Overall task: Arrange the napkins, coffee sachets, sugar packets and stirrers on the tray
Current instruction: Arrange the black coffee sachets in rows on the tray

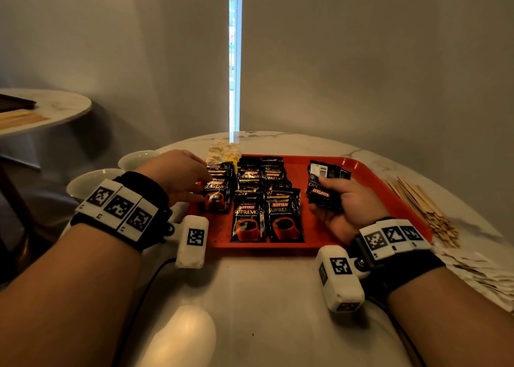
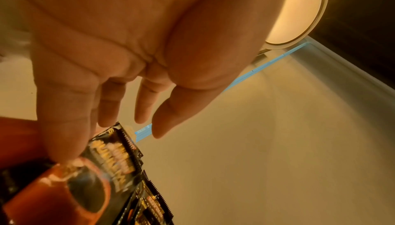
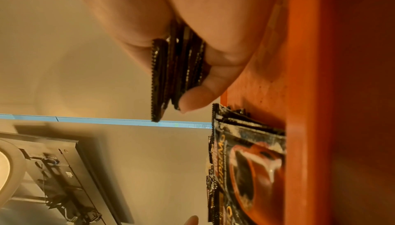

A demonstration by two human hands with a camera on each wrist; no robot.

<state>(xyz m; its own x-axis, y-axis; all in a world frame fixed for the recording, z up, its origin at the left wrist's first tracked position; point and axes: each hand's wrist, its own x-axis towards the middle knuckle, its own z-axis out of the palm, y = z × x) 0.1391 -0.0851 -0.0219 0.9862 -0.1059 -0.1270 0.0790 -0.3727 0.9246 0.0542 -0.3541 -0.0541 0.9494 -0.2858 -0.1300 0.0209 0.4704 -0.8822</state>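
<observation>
Coffee sachets [image 1: 247,219] lay in rows on red tray [image 1: 372,188]. Left hand [image 1: 178,174]: fingers straight, rested on left-row sachet [image 1: 217,197]. Right hand [image 1: 342,202]: fingers clamped spare bundle [image 1: 322,191] above tray. Risk: fanned bundle slipping from grip; nudge skewing rows.

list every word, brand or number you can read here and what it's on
"KOPIKO": red band atop the coffee sachets on the tray.
"SUPREMO": gold letters on those sachets.
"Premium Instant Coffee": small line beneath it on the nearest two.
"KOPIKO": upside down on the stack in the right hand.
Barcode digits on that stack: too small to read.
Wrist markers: patterns only, no words.
</observation>
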